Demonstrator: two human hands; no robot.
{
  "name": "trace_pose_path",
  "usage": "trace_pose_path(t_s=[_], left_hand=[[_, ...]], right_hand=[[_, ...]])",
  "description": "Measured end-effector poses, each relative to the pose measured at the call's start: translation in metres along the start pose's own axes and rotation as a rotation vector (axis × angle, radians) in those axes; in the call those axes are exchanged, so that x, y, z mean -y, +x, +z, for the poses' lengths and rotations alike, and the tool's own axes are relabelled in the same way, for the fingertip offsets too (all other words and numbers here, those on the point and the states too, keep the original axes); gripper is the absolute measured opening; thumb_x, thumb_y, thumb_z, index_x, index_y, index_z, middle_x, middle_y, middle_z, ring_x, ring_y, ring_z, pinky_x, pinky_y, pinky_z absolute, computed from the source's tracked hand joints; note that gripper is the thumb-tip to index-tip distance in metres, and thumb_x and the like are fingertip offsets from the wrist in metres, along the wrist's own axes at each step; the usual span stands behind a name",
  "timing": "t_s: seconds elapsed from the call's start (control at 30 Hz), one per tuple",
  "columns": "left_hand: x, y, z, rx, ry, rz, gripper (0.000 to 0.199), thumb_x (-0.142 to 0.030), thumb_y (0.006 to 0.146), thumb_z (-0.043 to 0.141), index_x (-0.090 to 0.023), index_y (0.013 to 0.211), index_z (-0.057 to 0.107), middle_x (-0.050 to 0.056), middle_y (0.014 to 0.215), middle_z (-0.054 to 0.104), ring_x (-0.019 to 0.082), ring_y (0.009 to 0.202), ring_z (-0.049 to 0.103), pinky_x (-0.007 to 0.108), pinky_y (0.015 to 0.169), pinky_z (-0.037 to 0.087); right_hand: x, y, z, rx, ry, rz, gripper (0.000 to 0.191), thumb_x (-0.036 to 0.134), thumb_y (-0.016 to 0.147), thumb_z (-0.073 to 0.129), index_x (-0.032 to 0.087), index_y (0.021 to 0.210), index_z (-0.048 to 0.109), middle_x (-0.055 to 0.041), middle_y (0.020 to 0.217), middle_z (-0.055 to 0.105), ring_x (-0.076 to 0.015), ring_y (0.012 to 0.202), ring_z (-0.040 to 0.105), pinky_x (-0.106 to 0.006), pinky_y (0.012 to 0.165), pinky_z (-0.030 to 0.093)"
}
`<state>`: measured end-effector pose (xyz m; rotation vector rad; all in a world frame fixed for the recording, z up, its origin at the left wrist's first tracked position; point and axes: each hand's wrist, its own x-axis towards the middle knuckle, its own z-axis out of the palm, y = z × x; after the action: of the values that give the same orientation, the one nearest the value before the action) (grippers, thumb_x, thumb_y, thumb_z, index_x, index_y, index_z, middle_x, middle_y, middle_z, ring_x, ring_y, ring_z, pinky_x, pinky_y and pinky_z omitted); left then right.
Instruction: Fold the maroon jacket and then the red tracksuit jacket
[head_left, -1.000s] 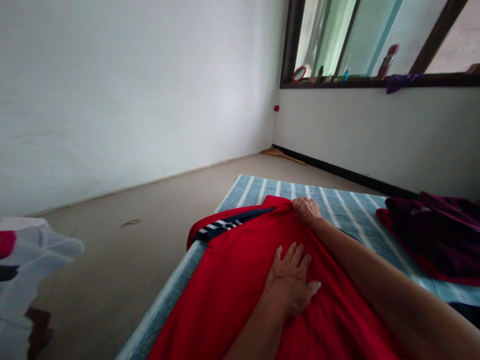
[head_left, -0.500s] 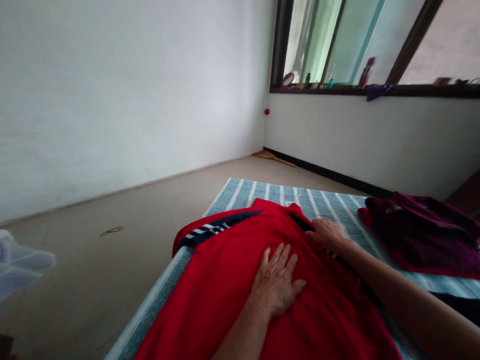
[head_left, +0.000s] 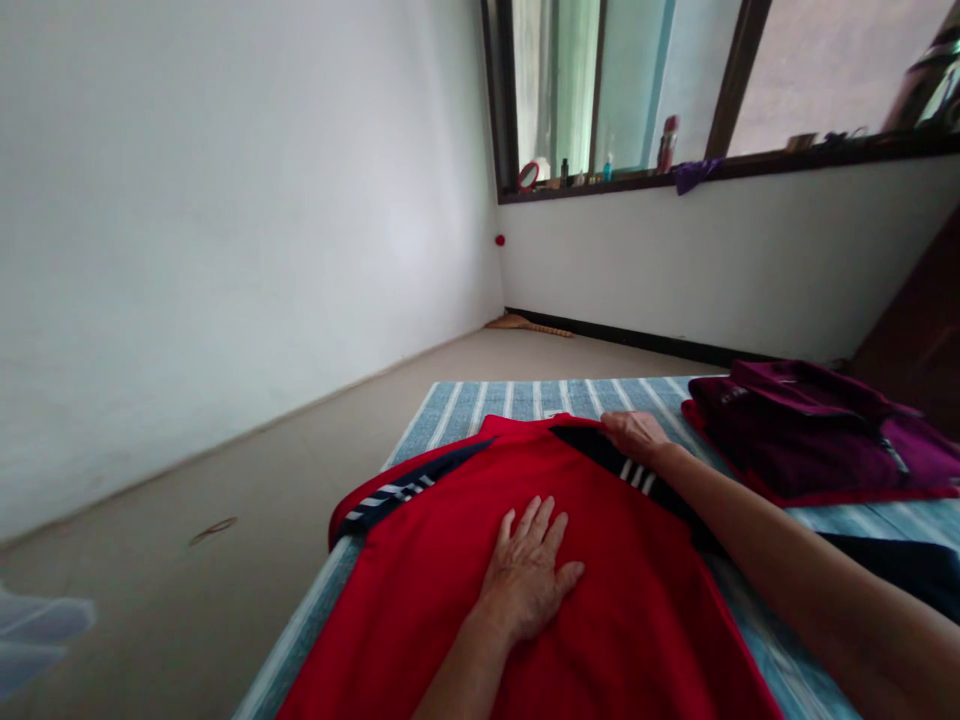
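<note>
Red fabric fills the space at six o'clock in my head view: a long-sleeved garment (head_left: 622,590) lying spread on a blue-and-white striped cover (head_left: 450,405), its collar end pointing toward twelve. I have the left hand (head_left: 525,575) at six o'clock, palm down on the middle of the red cloth, fingers spread apart and holding nothing. Between three and four o'clock, the right hand (head_left: 636,437) rests at the garment's shoulder edge, fingers bent around toward the seam; I cannot tell from here whether they pinch the cloth or merely press on it. Dark bands with white bars mark both sleeves, and the sleeve between seven and eight o'clock droops over the cover's edge.

Just past three o'clock I see a stack of purple and red folded clothing (head_left: 817,430), with a dark cloth (head_left: 892,568) near four. On the floor (head_left: 247,600), toward eight o'clock, lies a thin looped band (head_left: 213,530), and something white and sheer (head_left: 37,632) pokes in farther out at the frame's edge. At one o'clock, a window ledge carries a red-rimmed mirror (head_left: 529,177), a pinkish bottle (head_left: 668,145) and a purple rag (head_left: 695,176) draped over its lip.
</note>
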<state>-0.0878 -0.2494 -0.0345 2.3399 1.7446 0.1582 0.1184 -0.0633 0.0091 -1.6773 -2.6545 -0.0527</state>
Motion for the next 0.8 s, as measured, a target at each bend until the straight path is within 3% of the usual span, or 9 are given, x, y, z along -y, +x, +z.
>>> trace_pose_path(t_s=[0.27,0.43,0.57,0.67,0.8], left_hand=[[-0.006,0.002,-0.012,0.056,0.062,-0.031,0.062,-0.056,0.092,0.026,-0.024,0.145,0.028,0.005,0.154,0.017,0.023,0.142,0.01,0.052,0.113,0.012],[-0.014,0.006,-0.024,0.125,0.096,-0.07,0.061,-0.05,0.091,0.033,-0.021,0.145,0.028,0.006,0.154,0.017,0.023,0.142,0.012,0.05,0.113,0.012],[-0.015,0.01,-0.031,0.139,0.083,-0.079,0.062,-0.049,0.089,0.037,-0.021,0.144,0.031,0.007,0.154,0.019,0.024,0.142,0.012,0.05,0.113,0.014],[-0.015,0.017,-0.036,0.142,0.055,-0.1,0.061,-0.05,0.087,0.04,-0.02,0.141,0.037,0.008,0.151,0.027,0.025,0.14,0.02,0.048,0.111,0.02],[-0.021,0.03,-0.044,0.046,0.138,-0.107,0.045,-0.041,0.089,0.043,-0.019,0.127,0.053,0.01,0.136,0.051,0.024,0.127,0.044,0.038,0.102,0.037]], right_hand=[[-0.007,-0.006,-0.007,0.069,0.077,0.064,0.043,0.053,0.089,0.045,0.017,0.105,0.063,-0.0133,0.1,0.068,-0.0257,0.092,0.064,-0.029,0.07,0.044],[-0.027,-0.043,-0.028,0.057,0.103,0.088,0.048,0.053,0.084,0.053,0.016,0.114,0.059,-0.0154,0.113,0.063,-0.0285,0.104,0.059,-0.032,0.077,0.044],[-0.054,-0.08,-0.027,0.142,0.142,0.088,0.049,0.057,0.076,0.058,0.017,0.104,0.064,-0.0126,0.103,0.066,-0.028,0.095,0.063,-0.031,0.072,0.045],[-0.07,-0.1,-0.018,0.186,0.181,0.106,0.042,0.046,0.073,0.064,0.015,0.103,0.066,-0.0117,0.103,0.067,-0.0257,0.093,0.063,-0.028,0.07,0.044],[-0.076,-0.111,-0.014,0.185,0.245,0.141,0.023,0.016,0.075,0.054,0.015,0.092,0.07,-0.0063,0.088,0.069,-0.0189,0.081,0.064,-0.022,0.064,0.041]])
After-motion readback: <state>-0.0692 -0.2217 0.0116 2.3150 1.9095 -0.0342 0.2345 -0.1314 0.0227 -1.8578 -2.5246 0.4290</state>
